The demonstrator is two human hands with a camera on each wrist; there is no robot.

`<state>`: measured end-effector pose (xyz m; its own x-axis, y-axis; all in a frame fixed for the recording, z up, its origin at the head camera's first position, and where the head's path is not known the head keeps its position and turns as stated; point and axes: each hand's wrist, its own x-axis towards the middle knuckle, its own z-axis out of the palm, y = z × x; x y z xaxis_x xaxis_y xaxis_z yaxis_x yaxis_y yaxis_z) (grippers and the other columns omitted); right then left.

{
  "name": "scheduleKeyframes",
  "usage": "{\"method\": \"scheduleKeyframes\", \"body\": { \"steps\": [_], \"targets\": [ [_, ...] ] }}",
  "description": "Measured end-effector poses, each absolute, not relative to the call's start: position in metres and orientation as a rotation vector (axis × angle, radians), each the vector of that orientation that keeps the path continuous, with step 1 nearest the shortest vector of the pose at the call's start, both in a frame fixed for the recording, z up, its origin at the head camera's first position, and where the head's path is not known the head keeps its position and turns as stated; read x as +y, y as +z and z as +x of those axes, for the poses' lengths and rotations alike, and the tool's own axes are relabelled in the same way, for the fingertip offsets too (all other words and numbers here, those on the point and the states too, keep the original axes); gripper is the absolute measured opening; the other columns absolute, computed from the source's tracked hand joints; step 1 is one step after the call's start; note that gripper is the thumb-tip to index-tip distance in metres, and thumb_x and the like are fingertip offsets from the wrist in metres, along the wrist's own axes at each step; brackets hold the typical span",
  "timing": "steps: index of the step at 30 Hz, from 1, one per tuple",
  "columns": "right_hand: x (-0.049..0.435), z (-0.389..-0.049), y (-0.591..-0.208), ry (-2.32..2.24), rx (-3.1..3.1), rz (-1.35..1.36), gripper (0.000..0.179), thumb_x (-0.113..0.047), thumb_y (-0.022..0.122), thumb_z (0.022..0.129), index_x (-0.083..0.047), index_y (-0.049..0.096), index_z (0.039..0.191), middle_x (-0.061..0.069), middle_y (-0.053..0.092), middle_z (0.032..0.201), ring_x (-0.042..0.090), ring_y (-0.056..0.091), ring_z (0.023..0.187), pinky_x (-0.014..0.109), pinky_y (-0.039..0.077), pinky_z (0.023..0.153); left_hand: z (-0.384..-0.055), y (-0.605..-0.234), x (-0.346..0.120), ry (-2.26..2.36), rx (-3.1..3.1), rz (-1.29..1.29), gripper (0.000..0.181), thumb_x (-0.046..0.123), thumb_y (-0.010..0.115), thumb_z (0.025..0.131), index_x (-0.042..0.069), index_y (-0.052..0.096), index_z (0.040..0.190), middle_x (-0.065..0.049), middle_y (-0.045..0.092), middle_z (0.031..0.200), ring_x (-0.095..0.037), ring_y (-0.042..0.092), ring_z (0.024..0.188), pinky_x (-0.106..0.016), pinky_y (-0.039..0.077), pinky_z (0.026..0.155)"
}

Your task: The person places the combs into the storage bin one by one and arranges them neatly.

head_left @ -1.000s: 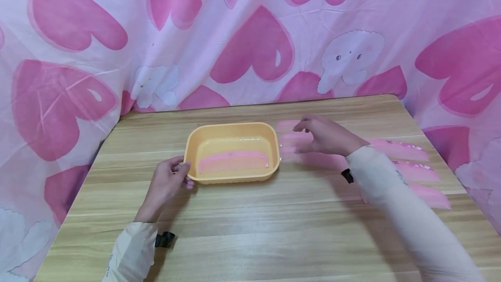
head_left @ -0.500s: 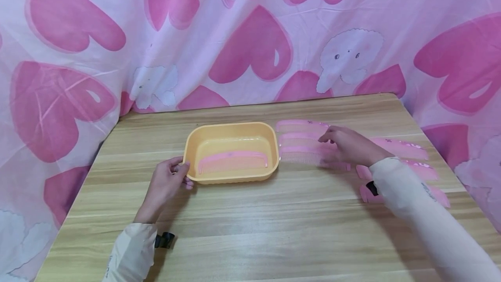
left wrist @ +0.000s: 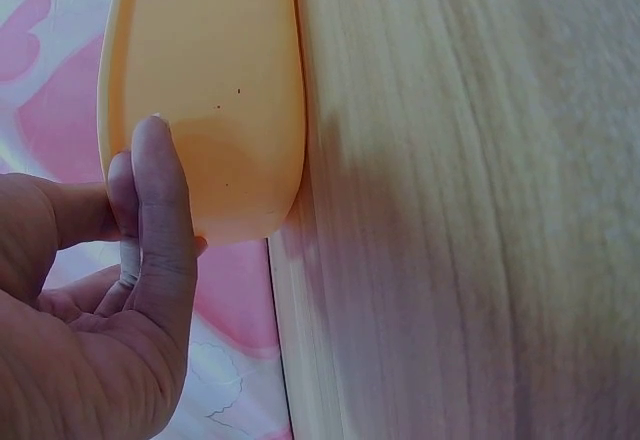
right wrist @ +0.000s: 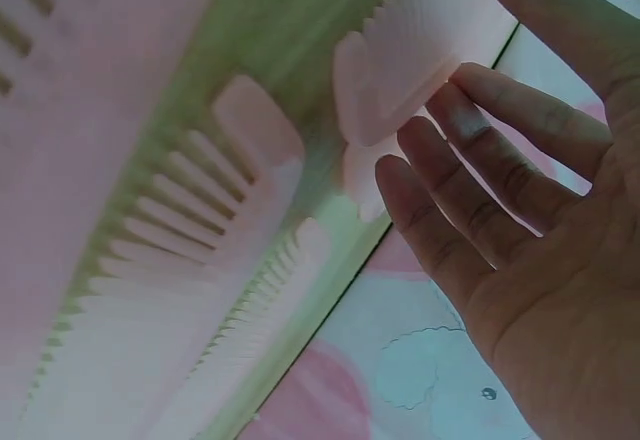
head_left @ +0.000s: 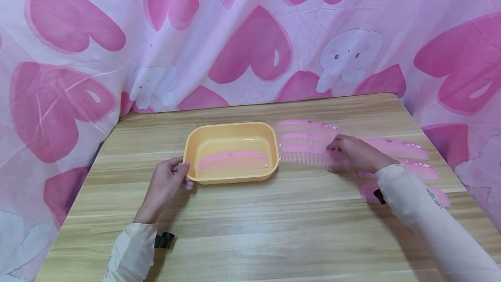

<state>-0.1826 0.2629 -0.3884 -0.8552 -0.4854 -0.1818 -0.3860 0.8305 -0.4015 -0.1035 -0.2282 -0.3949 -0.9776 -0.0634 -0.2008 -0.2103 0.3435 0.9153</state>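
At the centre of the head view stands a yellow plastic tub [head_left: 231, 179] with a pink comb [head_left: 232, 155] lying in it. My left hand [head_left: 166, 186] pinches the tub's left end; the left wrist view shows the thumb and fingers on its rim. My right hand [head_left: 358, 153] is over the right end of the front comb [head_left: 305, 156], in the row beside the tub. In the right wrist view its fingers are spread and nearly straight, fingertips at a comb's [right wrist: 400, 70] edge. Part of that comb is hidden under the hand.
Two more pink combs, a back one [head_left: 295, 124] and a middle one [head_left: 299, 137], lie behind the front comb. Further right are several others, such as a far comb [head_left: 399, 146] and a near comb [head_left: 442, 197]. A pink heart-print curtain [head_left: 250, 55] hangs behind the wooden table [head_left: 250, 229].
My right hand has moved right and toward me, from beside the tub to the front comb's right end. My left hand keeps its hold on the tub.
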Motion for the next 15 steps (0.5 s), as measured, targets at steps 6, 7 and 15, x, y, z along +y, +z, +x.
{"method": "scheduleKeyframes", "body": {
  "steps": [6,7,15],
  "targets": [
    [0.2657,-0.1834,-0.393,-0.528,2.736,-0.679,0.056,-0.023,0.09,0.077,0.007,0.069,0.119,0.009,0.062,0.106,0.022,0.057,0.088,0.039,0.057,0.08,-0.1033,-0.3937,-0.2274,1.71,2.459,-0.267,0.042,0.009,0.053,0.105,-0.015,0.047,0.14,-0.012,0.064,0.077,-0.017,0.069,0.061,-0.034,0.066,0.063],
    [0.2662,-0.1835,-0.3935,-0.535,2.732,-0.677,0.055,-0.022,0.09,0.078,0.007,0.069,0.119,0.009,0.062,0.104,0.022,0.057,0.088,0.038,0.056,0.079,-0.1032,-0.3936,-0.2274,1.709,2.459,-0.268,0.042,0.01,0.053,0.105,-0.015,0.047,0.14,-0.012,0.064,0.077,-0.017,0.069,0.061,-0.034,0.066,0.063],
    [0.268,-0.1839,-0.3966,-0.579,2.707,-0.657,0.051,-0.019,0.089,0.077,0.007,0.069,0.117,0.006,0.06,0.1,0.022,0.054,0.088,0.037,0.054,0.078,-0.1032,-0.3939,-0.2276,1.709,2.46,-0.259,0.042,0.009,0.052,0.106,-0.015,0.048,0.139,-0.012,0.064,0.077,-0.017,0.069,0.061,-0.033,0.066,0.063]
  ]
}}
